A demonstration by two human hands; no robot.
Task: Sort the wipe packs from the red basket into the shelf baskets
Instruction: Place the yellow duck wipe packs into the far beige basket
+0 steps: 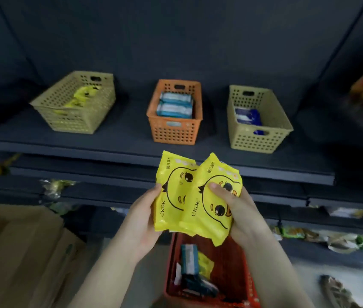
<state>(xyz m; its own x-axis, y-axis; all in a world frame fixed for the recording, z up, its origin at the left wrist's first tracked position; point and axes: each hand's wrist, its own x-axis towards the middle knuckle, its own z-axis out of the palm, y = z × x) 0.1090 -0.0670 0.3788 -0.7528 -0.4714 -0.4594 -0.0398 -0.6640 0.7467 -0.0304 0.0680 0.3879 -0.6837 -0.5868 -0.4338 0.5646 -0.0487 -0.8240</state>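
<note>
— What do we see at the left?
— A cardboard box (20, 252) at lower left. Above it, on the shelf (120, 138), is an olive basket (69, 121) with yellow packs (82, 96).
— And at centre?
— Our left hand (145, 214) grips one duck pack (173, 185) by its edge. Our right hand (236, 210) curls round a second pack (209, 216) overlapping it. Both are above the red basket (238, 258) at bottom centre. Behind is the orange basket (176, 132) with pale blue packs (175, 106).
— At the right?
— A beige basket (253, 141) with dark blue packs (248, 117).
</note>
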